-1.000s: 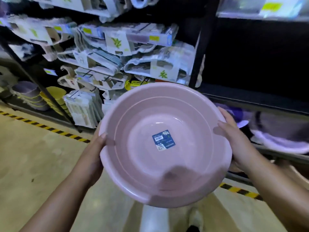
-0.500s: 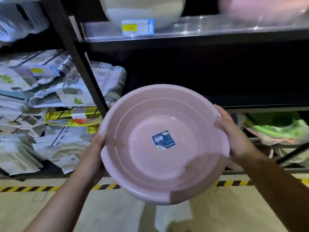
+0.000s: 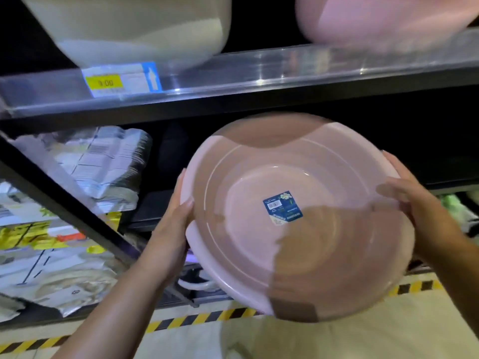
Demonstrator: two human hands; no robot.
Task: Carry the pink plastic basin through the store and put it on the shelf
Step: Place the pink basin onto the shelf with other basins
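Note:
I hold the pink plastic basin (image 3: 259,182) in front of me, its open side facing me and a blue label stuck on its bottom. My left hand (image 3: 173,229) grips its left rim, thumb over the edge. My right hand (image 3: 412,203) grips the right rim. The basin's top edge sits in front of the dark gap under the black shelf (image 3: 259,99), which has a clear price rail along its front.
On that shelf stand a white basin (image 3: 134,29) and another pink basin (image 3: 383,19). Packaged goods (image 3: 85,164) fill the bay at left, behind a slanting black upright (image 3: 64,211). Yellow-black tape (image 3: 181,322) marks the floor edge below.
My view has swung right and closer to the shelf. The basin has risen and moved right, its top edge now reaching the gap beneath the shelf. Both hands keep their grip.

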